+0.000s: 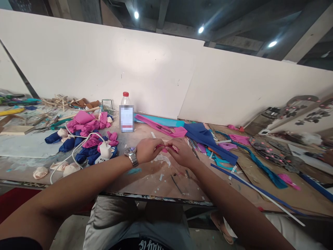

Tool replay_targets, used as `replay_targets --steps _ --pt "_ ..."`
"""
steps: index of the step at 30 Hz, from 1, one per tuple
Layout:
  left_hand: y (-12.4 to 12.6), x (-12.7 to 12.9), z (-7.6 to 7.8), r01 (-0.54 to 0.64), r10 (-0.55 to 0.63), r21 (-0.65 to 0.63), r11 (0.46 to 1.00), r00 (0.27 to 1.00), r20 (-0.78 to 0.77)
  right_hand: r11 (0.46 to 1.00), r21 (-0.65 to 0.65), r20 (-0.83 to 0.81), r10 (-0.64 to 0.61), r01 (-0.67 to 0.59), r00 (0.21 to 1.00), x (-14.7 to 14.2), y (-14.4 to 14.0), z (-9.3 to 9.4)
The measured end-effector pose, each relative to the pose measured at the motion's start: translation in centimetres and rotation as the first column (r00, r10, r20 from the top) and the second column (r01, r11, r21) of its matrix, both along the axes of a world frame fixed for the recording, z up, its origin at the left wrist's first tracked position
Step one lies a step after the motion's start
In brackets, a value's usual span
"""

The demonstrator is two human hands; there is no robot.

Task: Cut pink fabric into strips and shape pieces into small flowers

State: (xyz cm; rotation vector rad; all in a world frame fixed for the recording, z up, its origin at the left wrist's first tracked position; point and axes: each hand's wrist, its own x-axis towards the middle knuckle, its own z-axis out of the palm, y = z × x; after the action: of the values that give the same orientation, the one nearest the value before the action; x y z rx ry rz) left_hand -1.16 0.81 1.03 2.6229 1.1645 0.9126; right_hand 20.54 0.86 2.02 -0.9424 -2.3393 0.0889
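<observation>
Over the middle of the table, my left hand (149, 150) and my right hand (180, 151) meet with their fingertips pinched together. Between them they grip a small piece of pink fabric (164, 150), mostly hidden by the fingers. A metal watch sits on my left wrist. Just beyond the hands lies a long pink fabric strip (158, 126), and to its right a folded dark blue fabric (201, 135). Left of my left hand is a heap of bunched pink (83, 123) and dark blue fabric pieces (87, 154).
A phone (127, 119) leans against a bottle with a red cap (126, 94). A white charger (105, 150) with a looping cable lies at left. Wood sticks (58, 103) lie far left. On the right are a teal braid (256, 163) and a thin white stick (270, 196). White panels stand behind.
</observation>
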Motion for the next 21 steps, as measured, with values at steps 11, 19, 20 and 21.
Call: replay_targets --steps 11,19,20,21 --pt "0.04 0.16 0.01 -0.091 0.087 -0.051 0.995 0.993 -0.082 1.0 0.021 0.018 -0.009 0.009 1.0 0.01 -0.15 0.27" --pt "0.37 0.13 -0.39 -0.036 0.035 -0.099 0.994 0.999 -0.012 0.999 0.05 -0.007 0.012 -0.012 1.0 0.16 0.14 -0.09" --pt "0.37 0.14 -0.4 -0.026 0.027 -0.116 0.993 1.0 0.008 0.998 0.063 -0.002 0.003 -0.003 1.0 0.17 0.13 -0.04" --pt "0.38 0.15 -0.39 -0.018 0.022 -0.137 0.99 0.999 0.027 0.997 0.075 0.002 -0.008 0.007 1.0 0.17 0.11 0.02"
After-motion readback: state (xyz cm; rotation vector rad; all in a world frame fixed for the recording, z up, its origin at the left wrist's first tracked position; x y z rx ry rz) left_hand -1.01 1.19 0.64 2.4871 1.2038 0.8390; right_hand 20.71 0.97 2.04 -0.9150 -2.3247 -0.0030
